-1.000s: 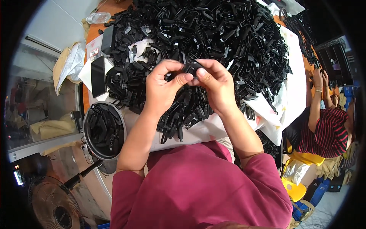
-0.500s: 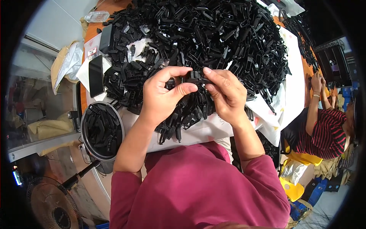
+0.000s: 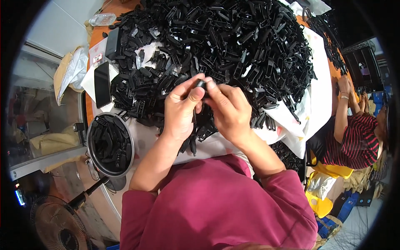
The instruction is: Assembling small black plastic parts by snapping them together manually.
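Above the near edge of a large heap of black plastic parts (image 3: 216, 37), both my hands hold one small black plastic part (image 3: 201, 84). The thumb and forefinger of my left hand (image 3: 181, 109) pinch it from the left. My right hand (image 3: 232, 109) is closed on its right side, with thumb and fingertips against it. Most of the part is hidden by my fingers, so its full shape does not show. Below and around my hands lie more loose black parts of the heap, long and narrow.
A round bin (image 3: 111, 146) filled with black parts stands left of the table. A phone (image 3: 102, 84), a dark box (image 3: 113, 43) and a clear plastic bottle (image 3: 102, 19) lie along the left side. A fan (image 3: 62, 225) stands lower left; a co-worker in a striped shirt (image 3: 354, 139) sits at right.
My hands have come closer together, the right one moving left. The black part between them has turned and is now more covered by my fingers.
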